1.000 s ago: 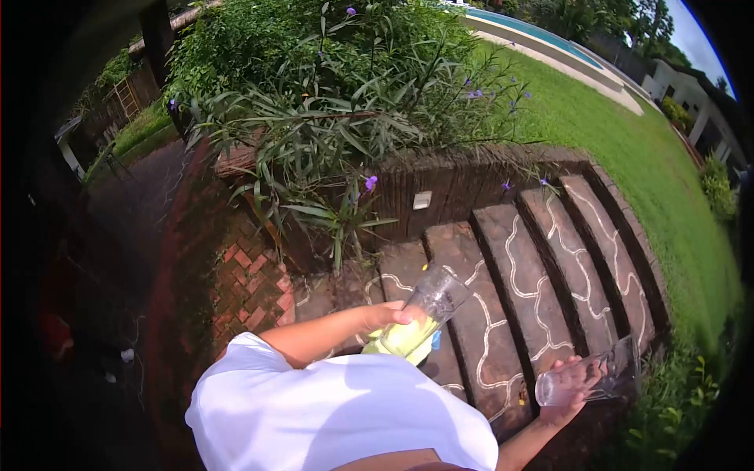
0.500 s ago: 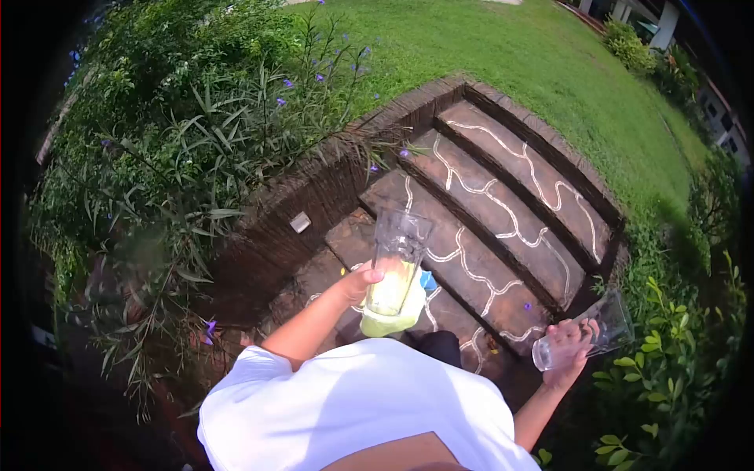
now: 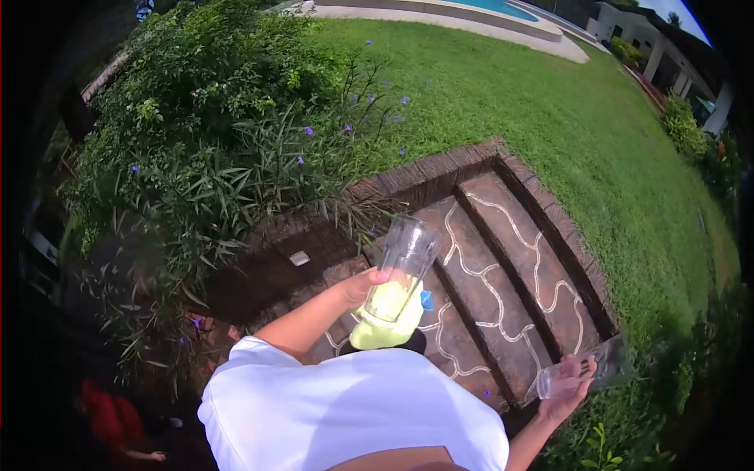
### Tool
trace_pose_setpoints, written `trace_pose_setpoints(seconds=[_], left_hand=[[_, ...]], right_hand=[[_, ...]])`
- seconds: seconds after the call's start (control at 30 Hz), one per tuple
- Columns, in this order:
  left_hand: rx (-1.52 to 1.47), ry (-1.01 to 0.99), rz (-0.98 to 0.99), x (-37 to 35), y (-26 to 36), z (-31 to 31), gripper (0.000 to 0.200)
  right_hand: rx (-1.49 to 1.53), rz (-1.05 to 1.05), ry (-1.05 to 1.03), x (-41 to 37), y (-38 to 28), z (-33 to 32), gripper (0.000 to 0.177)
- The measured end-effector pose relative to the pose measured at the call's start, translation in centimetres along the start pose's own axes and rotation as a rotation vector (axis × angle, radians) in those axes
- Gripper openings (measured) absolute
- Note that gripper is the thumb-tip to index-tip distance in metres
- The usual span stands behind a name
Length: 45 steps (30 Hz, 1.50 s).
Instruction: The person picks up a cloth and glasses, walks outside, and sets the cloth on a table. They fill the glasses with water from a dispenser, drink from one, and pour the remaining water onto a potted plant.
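Observation:
My left hand [image 3: 361, 287] is closed around a tall clear drinking glass [image 3: 411, 247], held in front of my chest with its wide end up and leaning right. A yellow-green bundle [image 3: 377, 336], soft-looking, shows through and below the glass's lower end. Just beside it sticks out a small blue piece [image 3: 426, 300]. Out to the right, my right hand [image 3: 564, 402] grips a second clear glass [image 3: 613, 366], tipped nearly on its side. The fingers show through its wall.
Stone steps [image 3: 510, 271] with white wavy lines lie ahead, bordered by a low brown wall [image 3: 424, 171]. Leafy bushes [image 3: 228, 86] crowd the left. Beyond are a lawn [image 3: 503, 86] and a pool [image 3: 471, 8]. A person in red [image 3: 114, 420] is at lower left.
My view has tilted up, bringing the pool and the person in red into sight. Both hands still hold their glasses; the left glass leans more to the right.

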State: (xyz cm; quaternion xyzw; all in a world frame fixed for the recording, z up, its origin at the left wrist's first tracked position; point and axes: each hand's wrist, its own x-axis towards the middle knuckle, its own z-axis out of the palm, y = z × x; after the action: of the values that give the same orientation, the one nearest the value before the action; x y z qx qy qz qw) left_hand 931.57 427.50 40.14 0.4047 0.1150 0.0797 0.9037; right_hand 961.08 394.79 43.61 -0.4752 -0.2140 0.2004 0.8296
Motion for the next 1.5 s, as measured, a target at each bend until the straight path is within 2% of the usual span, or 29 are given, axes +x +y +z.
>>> trace_pose_setpoints(seconds=[0.07, 0.13, 0.2, 0.23, 0.3, 0.4, 0.47, 0.53, 0.6, 0.7, 0.77, 0.8, 0.87, 0.93, 1.07, 1.2, 1.3, 1.33, 1.4, 1.5], left_hand=[[0.001, 0.1, 0.089, 2.5, 1.8, 0.9, 0.078], [-0.009, 0.118, 0.15, 6.1, 3.4, 1.2, 0.071], [-0.066, 0.097, 0.137, 10.4, 4.7, 0.8, 0.07], [-0.054, 0.088, 0.154, 12.5, 5.0, 0.9, 0.071], [0.001, 0.041, 0.185, 17.3, 8.1, 1.0, 0.072], [-0.039, 0.023, 0.102, 23.9, 12.0, 2.7, 0.081], [-0.049, -0.114, 0.084, 28.2, 15.8, 5.5, 0.082], [-0.003, -0.105, 0.034, 32.9, 17.1, 5.1, 0.088], [0.005, -0.149, 0.025, 38.2, 19.5, 8.9, 0.089], [0.013, -0.078, 0.041, 46.0, 19.2, 8.7, 0.081], [0.04, -0.024, 0.058, 50.3, 20.0, 12.1, 0.078], [0.045, -0.029, 0.045, 52.0, 20.6, 13.7, 0.08], [0.099, 0.093, 0.094, 55.1, 21.4, 17.6, 0.088], [0.138, 0.104, 0.128, 57.9, 22.5, 19.2, 0.087], [0.134, 0.013, 0.146, 64.5, 25.6, 22.6, 0.087], [0.206, 0.039, 0.169, 73.8, 27.6, 26.8, 0.086], [0.187, 0.064, 0.166, 81.9, 28.3, 29.3, 0.084], [0.153, 0.005, 0.162, 85.3, 28.1, 29.0, 0.083], [0.125, 0.024, 0.161, 90.8, 29.7, 33.5, 0.083], [0.043, -0.124, 0.055, 99.5, 32.1, 37.8, 0.083]], right_hand=[[0.039, -0.006, -0.041, 6.0, 0.4, 1.5, 0.053], [-0.032, -0.066, -0.165, 9.5, -2.5, 8.5, 0.054], [-0.063, -0.05, -0.137, 14.4, -2.3, 8.5, 0.055], [-0.064, 0.014, -0.07, 18.3, -1.3, 4.7, 0.055], [-0.009, 0.072, 0.019, 23.5, -1.6, 3.2, 0.055], [0.109, 0.001, 0.041, 27.2, -2.4, 0.8, 0.055], [0.057, -0.067, 0.091, 28.6, -5.0, 1.2, 0.057], [0.023, -0.094, 0.163, 30.4, -7.2, -1.4, 0.063], [0.001, -0.123, 0.237, 32.2, -9.3, -4.7, 0.067], [-0.065, -0.15, 0.353, 35.0, -12.9, -9.0, 0.068], [-0.157, -0.163, 0.367, 37.3, -15.2, -11.9, 0.07], [-0.209, -0.163, 0.362, 38.6, -17.0, -13.0, 0.07], [-0.254, -0.178, 0.383, 41.9, -20.7, -14.3, 0.07], [-0.261, -0.17, 0.418, 45.5, -23.2, -16.5, 0.07], [-0.047, -0.239, 0.43, 54.7, -26.9, -18.9, 0.076], [-0.114, -0.262, 0.293, 65.9, -29.8, -20.3, 0.072], [-0.148, -0.156, 0.378, 71.0, -31.1, -23.1, 0.075], [-0.159, -0.124, 0.394, 72.9, -32.0, -23.6, 0.075], [-0.155, -0.13, 0.482, 74.8, -34.3, -24.1, 0.075], [-0.204, -0.137, 0.543, 76.8, -38.4, -27.2, 0.073]])
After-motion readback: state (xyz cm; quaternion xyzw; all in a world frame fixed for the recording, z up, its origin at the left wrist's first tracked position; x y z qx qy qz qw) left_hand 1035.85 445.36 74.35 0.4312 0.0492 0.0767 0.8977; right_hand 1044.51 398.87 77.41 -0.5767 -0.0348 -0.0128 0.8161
